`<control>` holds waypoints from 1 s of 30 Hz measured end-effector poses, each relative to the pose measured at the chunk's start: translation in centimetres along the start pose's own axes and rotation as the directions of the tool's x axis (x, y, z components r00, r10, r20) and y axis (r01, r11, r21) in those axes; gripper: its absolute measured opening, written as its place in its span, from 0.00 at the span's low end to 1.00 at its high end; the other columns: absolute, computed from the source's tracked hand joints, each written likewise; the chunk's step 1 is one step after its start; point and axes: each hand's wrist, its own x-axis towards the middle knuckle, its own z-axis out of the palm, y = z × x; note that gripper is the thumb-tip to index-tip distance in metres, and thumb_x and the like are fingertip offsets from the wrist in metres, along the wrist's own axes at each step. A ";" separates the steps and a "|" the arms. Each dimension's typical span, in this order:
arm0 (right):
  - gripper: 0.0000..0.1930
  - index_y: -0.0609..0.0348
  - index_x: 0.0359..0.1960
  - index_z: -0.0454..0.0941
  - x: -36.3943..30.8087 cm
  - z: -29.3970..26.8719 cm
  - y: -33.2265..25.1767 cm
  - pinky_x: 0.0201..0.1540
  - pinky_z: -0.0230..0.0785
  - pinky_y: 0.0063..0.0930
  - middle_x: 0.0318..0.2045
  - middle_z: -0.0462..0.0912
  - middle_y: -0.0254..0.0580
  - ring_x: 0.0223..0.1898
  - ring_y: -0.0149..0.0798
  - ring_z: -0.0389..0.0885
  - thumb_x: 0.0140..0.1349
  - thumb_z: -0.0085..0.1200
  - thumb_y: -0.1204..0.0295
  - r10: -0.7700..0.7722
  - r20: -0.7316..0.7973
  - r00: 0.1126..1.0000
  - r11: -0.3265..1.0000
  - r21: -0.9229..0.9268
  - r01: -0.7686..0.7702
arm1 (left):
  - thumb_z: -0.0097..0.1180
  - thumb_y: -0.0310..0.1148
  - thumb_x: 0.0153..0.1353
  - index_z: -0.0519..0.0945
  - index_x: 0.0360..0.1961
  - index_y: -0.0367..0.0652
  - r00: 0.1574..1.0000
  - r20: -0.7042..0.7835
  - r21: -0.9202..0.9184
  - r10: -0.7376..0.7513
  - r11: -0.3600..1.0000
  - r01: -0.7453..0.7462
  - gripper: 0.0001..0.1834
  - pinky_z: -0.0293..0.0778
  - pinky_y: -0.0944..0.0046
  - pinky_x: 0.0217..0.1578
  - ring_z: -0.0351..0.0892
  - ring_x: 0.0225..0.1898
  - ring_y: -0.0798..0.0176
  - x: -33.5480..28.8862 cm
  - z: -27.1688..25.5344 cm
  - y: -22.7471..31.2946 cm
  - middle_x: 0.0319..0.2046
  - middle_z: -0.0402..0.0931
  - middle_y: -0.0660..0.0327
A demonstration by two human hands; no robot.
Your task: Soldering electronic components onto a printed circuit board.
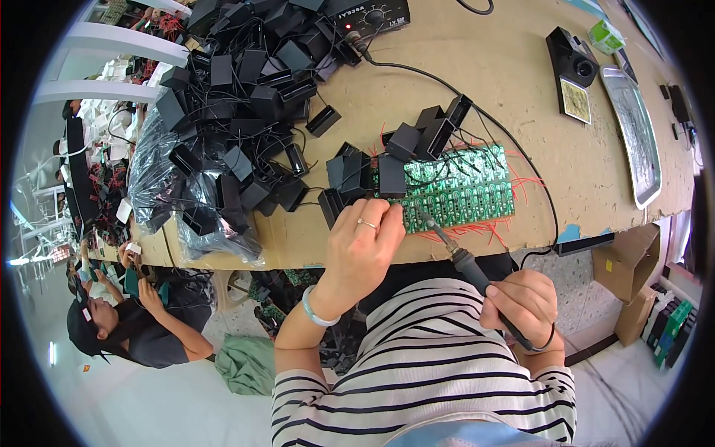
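My right hand (pixel 523 307) is wrapped round the handle of a soldering iron (pixel 471 270), whose tip points up and left to the near edge of a green circuit board panel (pixel 465 186). The panel lies on the table with red wires sticking out along its edges. At its left end my left hand (pixel 363 242) has its fingers closed and pointing down; what they pinch, if anything, is hidden. Just beyond those fingertips stands a black plastic box (pixel 392 176). More black boxes (pixel 432 134) with thin black leads rest on the panel's far left part.
A large heap of wired black boxes (pixel 253 104) and clear plastic bags (pixel 160 160) fill the left. Behind stands a black soldering station (pixel 380 13), its cable curving round the panel. A soldering iron stand (pixel 577 71) and metal tray (pixel 633 138) lie right. Another person (pixel 134 320) works at left.
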 end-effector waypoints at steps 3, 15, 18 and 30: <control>0.11 0.66 0.36 0.82 0.0 -0.3 0.0 0.23 0.77 0.26 0.28 0.83 0.39 0.23 0.36 0.81 0.49 0.66 0.82 0.026 -0.033 0.999 0.999 -0.019 -0.026 | 0.68 0.19 0.48 0.82 0.37 0.35 1.000 0.014 -0.012 -0.002 1.000 0.002 0.14 0.73 0.58 0.31 0.75 0.30 0.56 0.1 -0.2 0.0 0.33 0.73 0.58; 0.13 0.64 0.37 0.82 -0.4 -0.8 0.0 0.23 0.76 0.27 0.29 0.82 0.38 0.24 0.36 0.81 0.48 0.66 0.82 0.077 -0.038 0.996 0.996 -0.035 -0.079 | 0.68 0.19 0.48 0.83 0.38 0.37 0.998 0.059 0.048 -0.007 0.999 0.004 0.14 0.72 0.60 0.31 0.74 0.30 0.58 0.3 -0.5 0.1 0.33 0.72 0.61; 0.12 0.64 0.37 0.82 -0.4 -0.8 -0.1 0.23 0.76 0.27 0.29 0.82 0.38 0.24 0.36 0.81 0.48 0.67 0.82 0.084 -0.040 0.996 0.996 -0.032 -0.085 | 0.68 0.19 0.48 0.83 0.38 0.37 0.998 0.063 0.062 -0.013 0.998 0.009 0.14 0.74 0.60 0.32 0.75 0.31 0.58 0.2 -0.5 0.1 0.34 0.73 0.61; 0.13 0.63 0.37 0.81 -0.7 -1.1 -0.4 0.23 0.75 0.26 0.28 0.82 0.37 0.23 0.37 0.81 0.48 0.66 0.83 0.093 -0.069 0.993 0.994 -0.054 -0.097 | 0.67 0.24 0.62 0.81 0.43 0.33 0.904 -0.280 -0.033 -0.322 0.945 0.326 0.10 0.77 0.62 0.39 0.82 0.38 0.53 2.8 -2.0 -2.7 0.35 0.81 0.54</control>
